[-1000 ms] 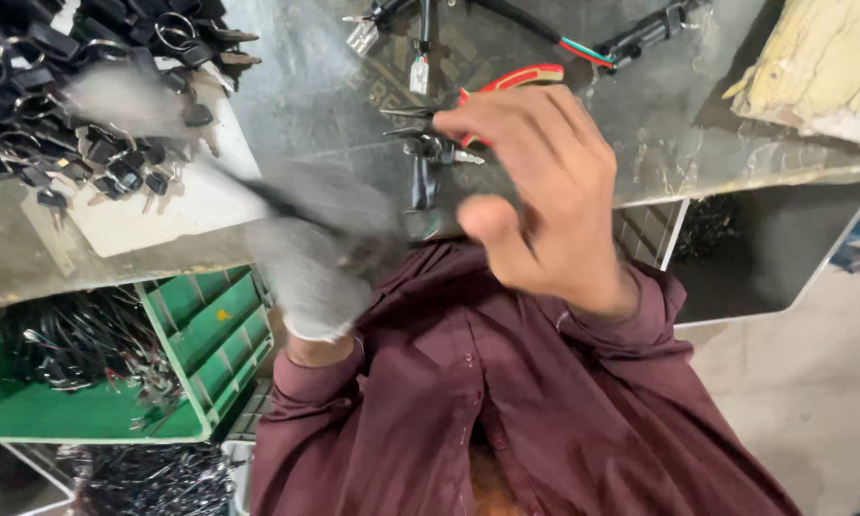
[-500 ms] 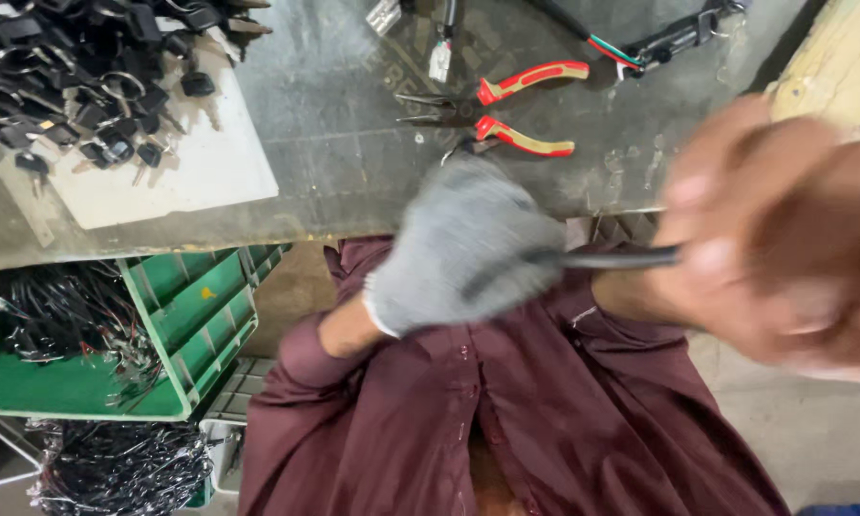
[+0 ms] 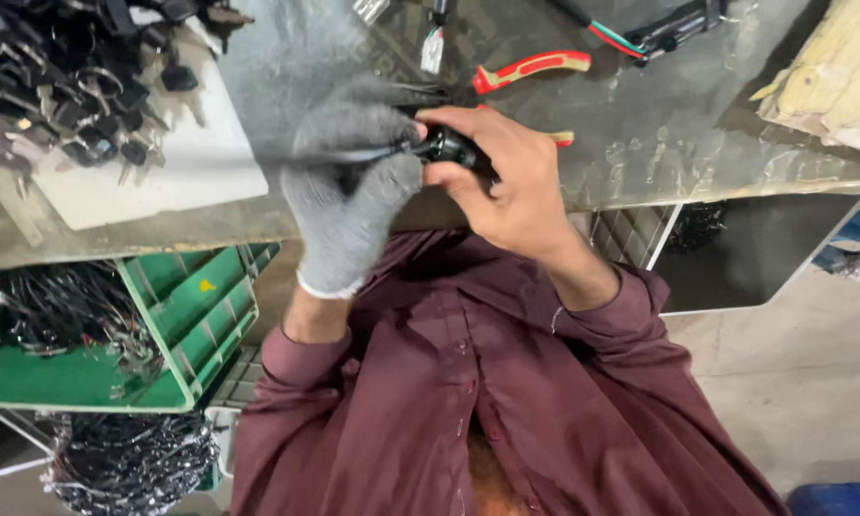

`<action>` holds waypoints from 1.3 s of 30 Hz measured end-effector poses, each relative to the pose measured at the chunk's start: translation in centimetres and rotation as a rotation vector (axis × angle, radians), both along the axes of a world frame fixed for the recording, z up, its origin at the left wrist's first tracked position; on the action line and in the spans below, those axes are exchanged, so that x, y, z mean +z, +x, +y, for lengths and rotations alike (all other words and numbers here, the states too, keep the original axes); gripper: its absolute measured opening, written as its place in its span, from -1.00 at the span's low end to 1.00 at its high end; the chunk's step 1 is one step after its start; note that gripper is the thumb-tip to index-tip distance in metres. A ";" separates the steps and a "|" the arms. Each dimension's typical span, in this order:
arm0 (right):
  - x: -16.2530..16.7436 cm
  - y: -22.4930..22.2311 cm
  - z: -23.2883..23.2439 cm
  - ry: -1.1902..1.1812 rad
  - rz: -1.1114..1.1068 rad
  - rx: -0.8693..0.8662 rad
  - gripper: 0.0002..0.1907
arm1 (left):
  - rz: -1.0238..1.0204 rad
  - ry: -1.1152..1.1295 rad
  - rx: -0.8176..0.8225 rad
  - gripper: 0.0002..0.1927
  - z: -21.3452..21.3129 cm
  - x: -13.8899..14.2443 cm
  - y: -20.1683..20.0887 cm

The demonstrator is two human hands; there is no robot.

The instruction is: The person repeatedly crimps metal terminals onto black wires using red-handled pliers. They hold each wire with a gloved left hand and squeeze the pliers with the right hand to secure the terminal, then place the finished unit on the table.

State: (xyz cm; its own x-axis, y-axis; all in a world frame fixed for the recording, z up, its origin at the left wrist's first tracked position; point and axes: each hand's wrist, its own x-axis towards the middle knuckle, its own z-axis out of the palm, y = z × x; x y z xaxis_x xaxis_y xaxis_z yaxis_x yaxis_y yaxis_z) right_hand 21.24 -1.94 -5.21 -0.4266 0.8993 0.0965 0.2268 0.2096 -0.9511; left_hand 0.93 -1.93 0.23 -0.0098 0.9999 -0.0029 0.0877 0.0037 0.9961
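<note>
My left hand (image 3: 349, 196), in a grey knit glove, is closed around a thin dark cable that runs off to the left as a blurred line. My bare right hand (image 3: 506, 182) grips a small black round part (image 3: 449, 146) at the end of that cable. Both hands meet at the front edge of the grey metal workbench (image 3: 659, 143), above my maroon shirt. Red-handled pliers (image 3: 530, 67) lie on the bench just behind my right hand, partly hidden by it.
A heap of black keys and small black parts (image 3: 57, 86) lies on a white sheet (image 3: 162, 182) at the back left. A green crate (image 3: 177, 325) of wire bundles sits under the bench. A black wired part (image 3: 669, 29) and yellowish cloth (image 3: 831, 67) lie at the back right.
Both hands have moved up from chest height to the bench edge and come together; the right hand, blurred at the right before, now grips the black part beside the gloved left hand.
</note>
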 end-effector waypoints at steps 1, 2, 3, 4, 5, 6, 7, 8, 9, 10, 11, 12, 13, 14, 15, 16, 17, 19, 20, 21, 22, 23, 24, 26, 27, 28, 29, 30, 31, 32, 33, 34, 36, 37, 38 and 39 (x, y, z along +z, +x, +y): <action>0.4 0.2 0.3 0.063 0.019 -0.026 -0.56 | -0.073 0.030 0.009 -0.79 -0.4 -0.5 0.5; 0.9 0.2 0.6 0.123 0.037 -0.046 -0.53 | -0.145 0.061 0.017 -0.79 -0.8 -1.0 1.0; 1.5 0.0 0.9 0.086 0.079 -0.061 -0.50 | -0.220 0.073 0.006 -0.77 -1.2 -1.3 1.2; 2.2 -0.3 1.1 0.044 0.123 -0.071 -0.46 | -0.294 0.084 0.001 -0.74 -1.7 -1.5 1.1; 2.7 -0.4 1.4 0.007 0.168 -0.079 -0.41 | -0.253 0.053 -0.037 -0.74 -2.0 -1.7 0.9; 3.1 -0.3 1.7 -0.018 0.215 -0.022 -0.43 | -0.212 0.027 -0.076 -0.74 -2.3 -1.6 0.3; 3.3 -0.1 1.8 -0.048 0.264 0.034 -0.44 | -0.169 -0.003 -0.115 -0.73 -2.5 -1.5 -0.3; 3.4 0.2 1.9 -0.088 0.315 0.083 -0.45 | -0.032 0.042 -0.078 -0.73 -2.5 -1.5 -0.7; 3.2 0.5 1.9 -0.028 0.229 0.099 -0.51 | 0.106 0.086 -0.044 -0.73 -2.4 -1.3 -1.2; 2.8 0.8 1.9 0.041 0.144 0.116 -0.56 | 0.246 0.137 -0.010 -0.73 -2.3 -1.2 -1.4; 2.3 1.1 2.0 0.112 0.057 0.128 -0.62 | 0.194 0.132 -0.005 -0.73 -2.3 -1.1 -1.5; 1.9 1.4 1.9 0.131 0.048 0.118 -0.63 | 0.139 0.124 -0.004 -0.73 -2.2 -0.9 -1.5; 1.5 1.6 1.8 0.149 0.039 0.107 -0.64 | 0.084 0.115 -0.002 -0.73 -2.1 -0.7 -1.4; 1.1 1.7 1.7 0.170 0.033 0.101 -0.65 | 0.125 0.158 -0.002 -0.73 -2.1 -0.6 -1.3; 0.9 1.8 1.6 0.159 0.042 0.108 -0.64 | 0.166 0.200 -0.003 -0.72 -2.0 -0.4 -1.0; 0.8 1.8 1.5 0.147 0.048 0.111 -0.62 | 0.204 0.241 -0.009 -0.71 -1.9 -0.3 -0.9; 0.8 1.7 1.4 0.135 0.053 0.110 -0.60 | 0.175 0.217 -0.029 -0.72 -1.8 -0.2 -0.7; 1.1 1.6 1.3 0.149 0.056 0.106 -0.57 | 0.146 0.170 -0.065 -0.73 -1.5 0.1 -0.5; 1.3 1.6 1.3 0.158 0.060 0.107 -0.55 | 0.146 0.150 -0.081 -0.73 -1.4 0.2 -0.3; 1.4 1.5 1.3 0.151 0.046 0.099 -0.54 | 0.172 0.135 -0.095 -0.73 -1.2 0.3 -0.3; 1.5 1.5 1.2 0.143 0.033 0.090 -0.54 | 0.198 0.120 -0.110 -0.74 -1.0 0.4 -0.2; 1.7 1.5 1.2 0.135 0.020 0.080 -0.53 | 0.239 0.149 -0.139 -0.73 -0.8 0.5 -0.3; 1.7 1.4 1.2 0.142 0.019 0.079 -0.55 | 0.280 0.179 -0.169 -0.73 -0.6 0.6 -0.4; 1.6 1.4 1.1 0.155 0.018 0.079 -0.58 | 0.357 0.238 -0.233 -0.72 -0.2 0.9 -0.6; 1.5 1.3 1.0 0.168 0.024 0.080 -0.58 | 0.394 0.268 -0.268 -0.72 0.1 1.1 -0.8; 1.5 1.2 0.8 0.180 0.029 0.081 -0.59 | 0.430 0.297 -0.303 -0.71 0.4 1.2 -0.9; 1.4 1.2 0.6 0.191 0.033 0.081 -0.59 | 0.291 0.134 -0.282 -0.72 0.5 1.5 -1.0; 1.4 1.1 0.5 0.175 0.005 0.057 -0.59 | 0.152 -0.029 -0.262 -0.72 0.6 1.7 -1.1; 1.4 1.0 0.3 0.159 -0.022 0.033 -0.59 | 0.013 -0.192 -0.242 -0.72 0.8 1.9 -1.1; 1.4 0.9 0.1 0.142 -0.049 0.009 -0.58 | 0.106 -0.071 -0.223 -0.71 0.9 2.1 -1.0; 1.4 0.8 0.0 0.154 -0.046 -0.002 -0.58 | 0.196 0.052 -0.206 -0.70 1.1 2.3 -1.0; 1.4 0.7 0.0 0.166 -0.043 -0.013 -0.58 | 0.227 0.049 -0.189 -0.66 1.1 2.4 -0.9; 1.5 0.5 -0.2 0.149 -0.039 -0.027 -0.59 | 0.228 -0.088 -0.154 -0.55 1.3 2.4 -0.7; 1.5 0.4 -0.2 0.126 -0.038 -0.030 -0.59 | 0.194 -0.221 -0.141 -0.48 1.3 2.2 -0.7; 1.5 0.4 -0.2 0.108 -0.036 -0.032 -0.60 | 0.226 -0.104 -0.167 -0.56 1.2 1.9 -0.8; 1.5 0.3 -0.3 0.117 -0.034 -0.043 -0.60 | 0.257 0.009 -0.192 -0.64 1.2 1.6 -0.8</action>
State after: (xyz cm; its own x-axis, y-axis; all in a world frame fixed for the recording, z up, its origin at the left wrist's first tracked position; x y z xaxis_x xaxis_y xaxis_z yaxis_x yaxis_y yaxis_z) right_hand 21.55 -2.22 -3.72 -0.3923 0.9004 0.1879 0.2699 0.3080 -0.9123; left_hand 0.10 -0.72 1.81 0.1794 0.9836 -0.0157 0.3345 -0.0460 0.9413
